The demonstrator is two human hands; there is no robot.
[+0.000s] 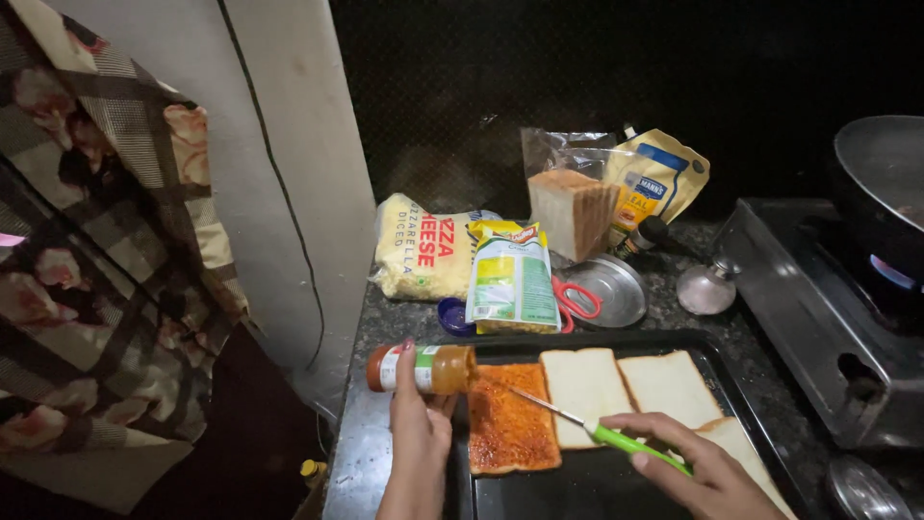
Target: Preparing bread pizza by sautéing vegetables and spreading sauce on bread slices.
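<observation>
We see the frying pan (881, 183) cut off by the right edge and the plaid curtain (96, 241) by the left. The bottom edge crops the black tray (577, 491) and a round metal lid (861, 491) at the counter's near right corner.

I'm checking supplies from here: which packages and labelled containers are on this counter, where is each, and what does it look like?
Cheese bag: back left by the wall, pale yellow, red lettering.
Green-and-yellow pouch: behind the tray, leaning on the cheese bag.
Bread bag: back centre, clear, sliced loaf inside.
Yellow pouch: behind the bread, blue label, dark cap.
Sauce bottle: in left hand, on its side, orange, green-white label.
</observation>
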